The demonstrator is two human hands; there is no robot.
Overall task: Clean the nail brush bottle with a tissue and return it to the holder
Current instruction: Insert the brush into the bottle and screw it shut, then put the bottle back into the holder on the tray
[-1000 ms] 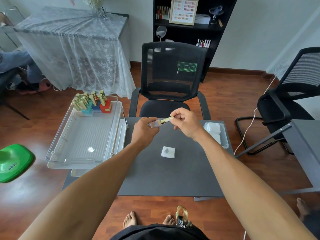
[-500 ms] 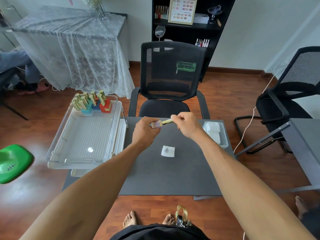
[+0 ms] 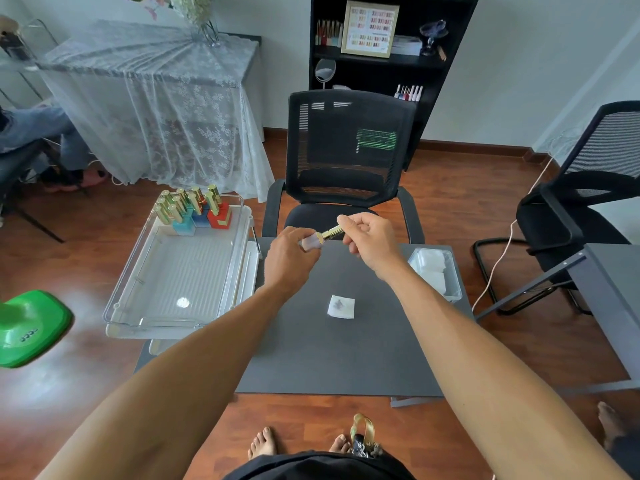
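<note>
A small nail brush bottle point(image 3: 312, 240) with a pale pink body and a gold cap is held level above the far edge of the dark table mat point(image 3: 346, 348). My left hand point(image 3: 289, 258) grips the pink body. My right hand point(image 3: 369, 242) pinches the gold cap. A used white tissue point(image 3: 341, 306) with a grey smudge lies flat on the mat below my hands. The holder point(image 3: 202, 218), coloured blocks carrying several gold-capped bottles, stands at the far end of a clear tray point(image 3: 180, 282) to the left.
A clear box of fresh tissues point(image 3: 434, 271) sits at the mat's right edge. A black mesh chair point(image 3: 346, 161) faces me behind the table, and another point(image 3: 585, 202) stands to the right. A green object point(image 3: 27, 327) lies on the wooden floor at left.
My two hands have drawn closer together, and the gold cap now sits against the pink body. The tissue has stayed where it was.
</note>
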